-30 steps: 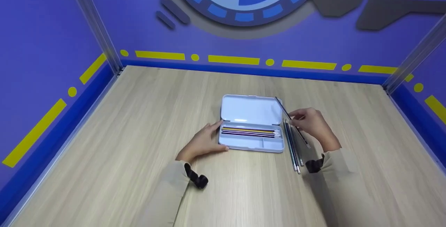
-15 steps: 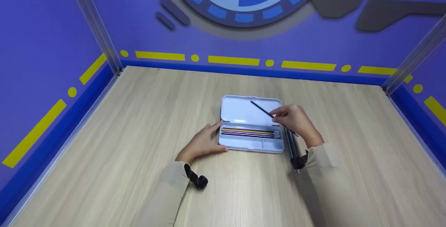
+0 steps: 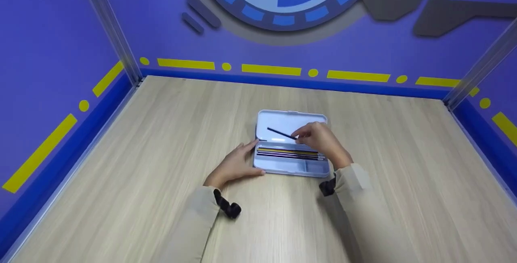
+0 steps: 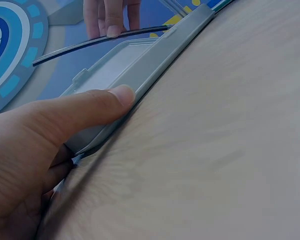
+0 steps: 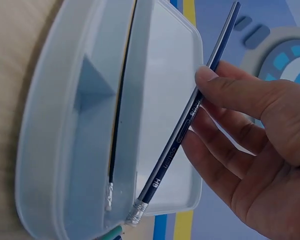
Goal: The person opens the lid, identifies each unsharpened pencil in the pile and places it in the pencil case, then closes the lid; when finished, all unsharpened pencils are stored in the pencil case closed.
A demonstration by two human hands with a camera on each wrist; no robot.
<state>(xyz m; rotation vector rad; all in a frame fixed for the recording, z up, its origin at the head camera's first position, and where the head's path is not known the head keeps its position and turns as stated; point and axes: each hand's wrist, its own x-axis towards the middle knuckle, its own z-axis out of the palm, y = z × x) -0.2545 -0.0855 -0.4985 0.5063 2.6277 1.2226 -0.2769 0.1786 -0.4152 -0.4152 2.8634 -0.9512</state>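
Observation:
A pale blue pencil case [image 3: 282, 167] lies open on the table, its lid [image 3: 274, 118] tipped back. Several striped pencils [image 3: 278, 153] rest side by side in its rear compartment. My left hand [image 3: 234, 166] grips the case's left end, thumb [image 4: 102, 102] on the front wall and a finger at the rear corner. Over the hinge side, my right hand [image 3: 321, 139] pinches a dark pencil [image 5: 175, 137] marked HB between thumb and fingers. Its silver eraser end points down toward the case in the right wrist view; the other end slants up and left.
The right case end has a small divider [image 5: 92, 85] in the front compartment. A teal pencil end [image 5: 112, 233] shows beside the case in the right wrist view; in the head view the right arm hides that spot. Blue wall panels [image 3: 242, 49] enclose the wooden table [image 3: 181, 113].
My right hand has carried the dark pencil leftward from beside the case to over it, turning it flatter. The left hand has stayed at the case's left end.

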